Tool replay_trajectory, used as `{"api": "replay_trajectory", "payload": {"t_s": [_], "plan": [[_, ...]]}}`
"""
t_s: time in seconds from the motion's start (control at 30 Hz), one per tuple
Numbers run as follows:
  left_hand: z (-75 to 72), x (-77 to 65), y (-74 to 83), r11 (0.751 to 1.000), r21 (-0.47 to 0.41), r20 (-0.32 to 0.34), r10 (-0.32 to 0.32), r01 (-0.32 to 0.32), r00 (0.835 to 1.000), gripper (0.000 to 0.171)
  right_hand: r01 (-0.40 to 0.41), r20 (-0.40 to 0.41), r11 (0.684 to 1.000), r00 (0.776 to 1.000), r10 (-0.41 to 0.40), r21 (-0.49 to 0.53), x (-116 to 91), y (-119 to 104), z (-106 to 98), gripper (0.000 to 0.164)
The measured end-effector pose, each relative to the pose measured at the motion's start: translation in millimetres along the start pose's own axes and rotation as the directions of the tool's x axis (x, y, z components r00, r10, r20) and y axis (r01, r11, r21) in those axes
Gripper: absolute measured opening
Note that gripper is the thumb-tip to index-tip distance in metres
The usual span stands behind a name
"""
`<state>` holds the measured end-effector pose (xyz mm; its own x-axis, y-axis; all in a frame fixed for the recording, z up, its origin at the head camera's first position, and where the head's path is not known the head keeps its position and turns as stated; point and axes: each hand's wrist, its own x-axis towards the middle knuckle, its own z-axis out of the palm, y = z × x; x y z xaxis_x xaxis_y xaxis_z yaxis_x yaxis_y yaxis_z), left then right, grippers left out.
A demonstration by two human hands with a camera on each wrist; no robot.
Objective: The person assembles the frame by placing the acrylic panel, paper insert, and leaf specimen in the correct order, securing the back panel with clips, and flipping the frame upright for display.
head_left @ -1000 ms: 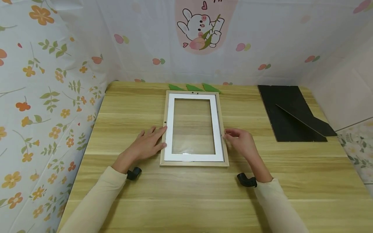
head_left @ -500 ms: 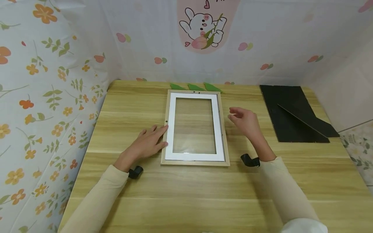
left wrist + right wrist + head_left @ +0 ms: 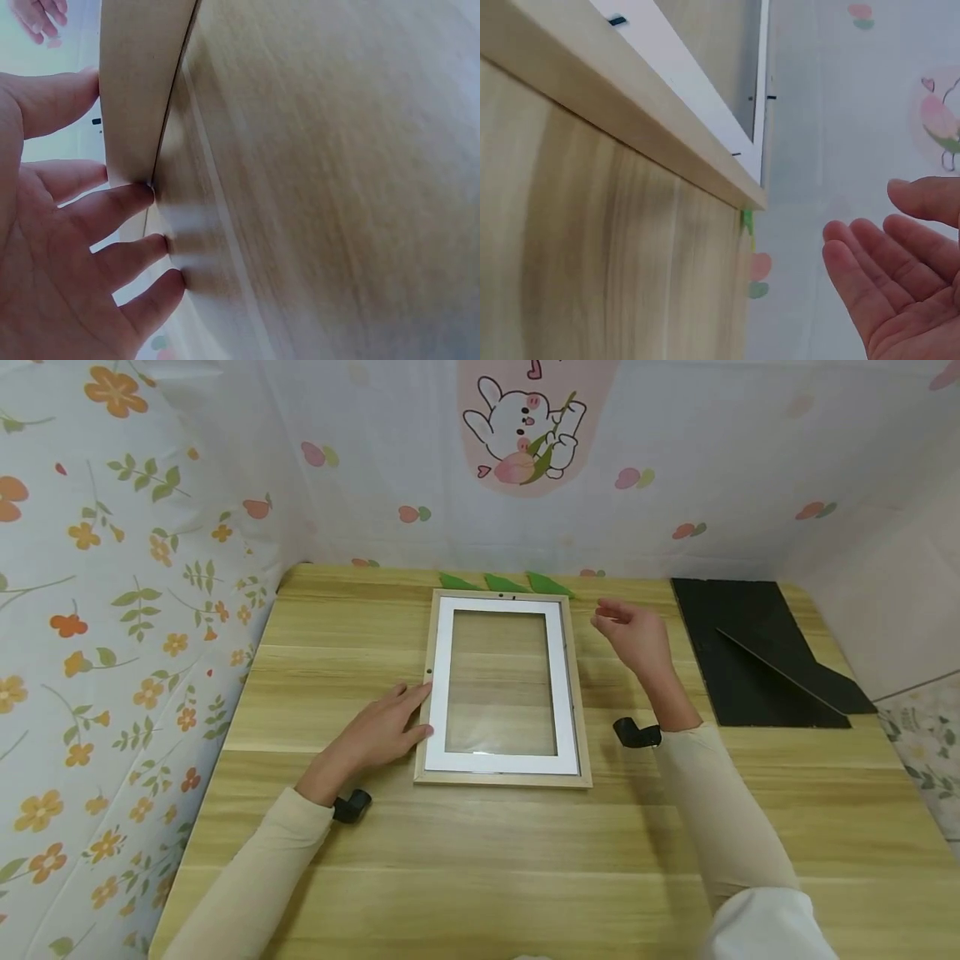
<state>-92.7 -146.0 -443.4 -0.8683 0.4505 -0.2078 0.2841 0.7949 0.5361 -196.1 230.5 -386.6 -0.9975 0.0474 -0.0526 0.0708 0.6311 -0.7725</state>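
A light wooden picture frame [image 3: 502, 782] lies flat on the table, a white mat [image 3: 502, 763] set inside it around a clear pane. My left hand [image 3: 377, 727] rests at its left side; in the left wrist view the thumb and forefinger reach the frame's edge [image 3: 139, 82], and other fingertips touch the tabletop. My right hand [image 3: 639, 635] hovers past the frame's upper right side with loosely bent fingers. Nothing is between them in the right wrist view, where the hand [image 3: 907, 277] shows apart from the wooden rim [image 3: 645, 120].
A black backing board [image 3: 738, 693] lies at the table's back right, its stand leg [image 3: 817, 683] sticking out over the right edge. Pointed green pieces [image 3: 547, 584] show behind the frame's top side. Patterned cloth [image 3: 360, 460] hangs along the back and left.
My right hand has let go of the frame's right side and moved up, away toward the back of the table. My left hand has stayed at the left side; the frame keeps its place.
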Motion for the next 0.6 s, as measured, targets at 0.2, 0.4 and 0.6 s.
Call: {"api": "replay_trajectory", "payload": {"t_s": [0.2,0.4,0.6], "plan": [[0.3,-0.2,-0.5,1.0,-0.025,0.011,-0.011,0.011,1.0,0.07,-0.094,0.022,0.98,0.996,0.091,0.174,25.7,2.2,4.7,0.047],[0.5,-1.6,-1.9,0.999,-0.036,0.012,-0.016,0.016,1.0,0.07,-0.215,0.088,0.893,0.977,0.196,0.396,50.4,11.1,9.2,0.049],[1.5,-1.5,-2.3,0.999,-0.035,0.004,-0.001,0.001,1.0,0.07,-0.341,0.171,0.778,0.94,0.296,0.528,64.8,17.6,9.2,0.051]]}}
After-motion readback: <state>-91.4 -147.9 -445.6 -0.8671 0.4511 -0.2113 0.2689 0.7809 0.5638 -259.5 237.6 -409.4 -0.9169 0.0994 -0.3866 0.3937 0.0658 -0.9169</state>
